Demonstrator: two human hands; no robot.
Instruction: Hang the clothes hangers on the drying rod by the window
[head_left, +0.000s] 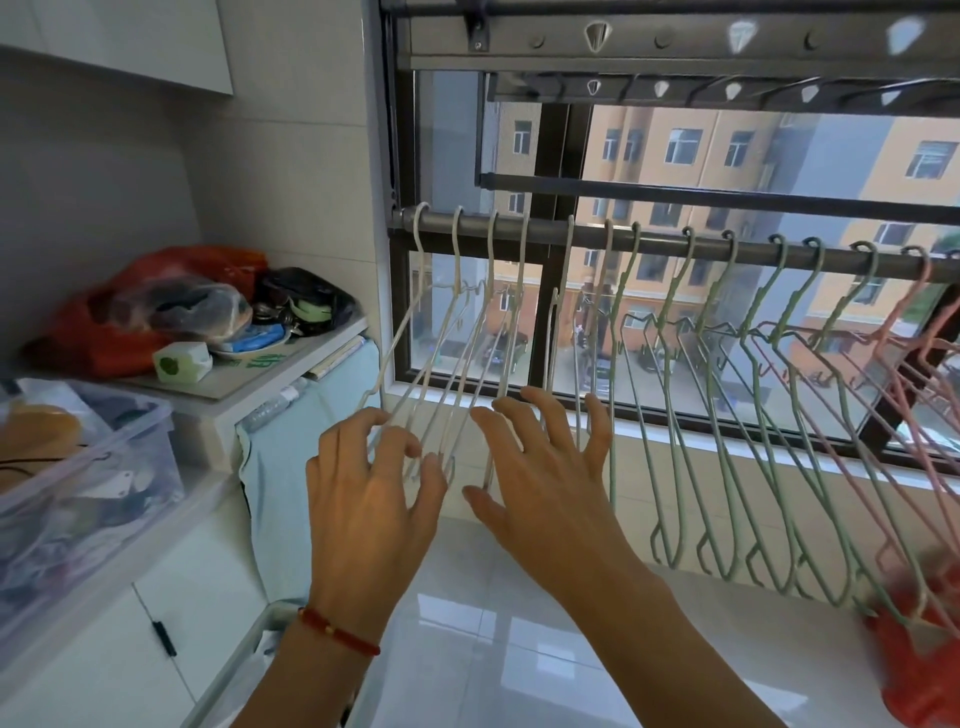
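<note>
Hanging from the dark drying rod (649, 244) across the window, white hangers (452, 353), green hangers (727, 415) and pink hangers (893, 343) fill the frame's middle. Left hand (363, 499) and right hand (545, 467) reach with fingers spread among the white ones, gripping nothing clearly. Glossy white sill (519, 623) lies below.

Both my arms reach forward, side by side. My left hand (371, 499) has its fingers bent a little and spread. My right hand (545, 467) is open, fingers straight and apart.
</note>
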